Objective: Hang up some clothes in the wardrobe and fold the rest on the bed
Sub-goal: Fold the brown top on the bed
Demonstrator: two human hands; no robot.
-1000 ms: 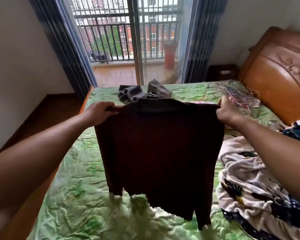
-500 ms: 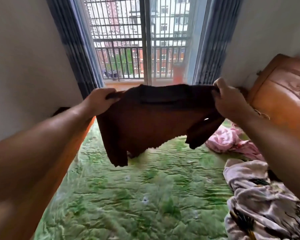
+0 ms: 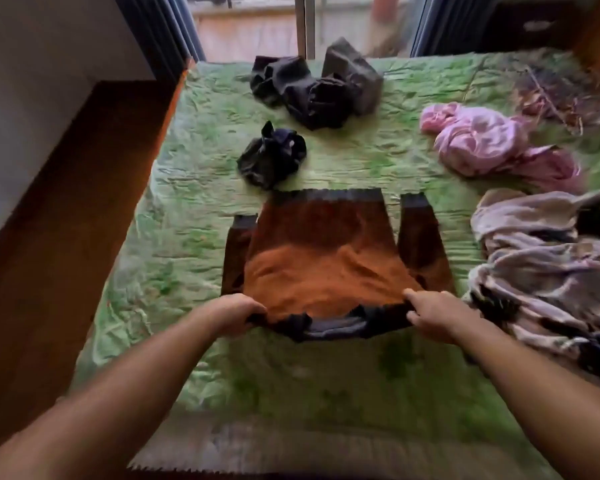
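sweater (image 3: 326, 258) is lying spread on the bed (image 3: 194, 188) straight ahead of me, its collar end nearest and its hem pointing away toward the window, so the long axis is running directly out from my body. my left hand (image 3: 234, 318) is gripping the left shoulder and my right hand (image 3: 433, 318) is gripping the right one, fingers curled into the knit, both sitting level and equally near, one on each side of the collar. the sleeves are lying alongside the body, the right one a little apart from it, the left one tucked against it. i am judging that the fold is going to start from these shoulders, each sleeve waiting for the hand on its own side. beyond the hem a small black bundle (image 3: 272, 157) is sitting near, with a darker pile (image 3: 312, 88) farther off. a pink garment (image 3: 482, 140) is lying off to the right, and a patterned cloth (image 3: 541, 258) is crowding just beside the right sleeve, looking like the one thing getting in the way there.
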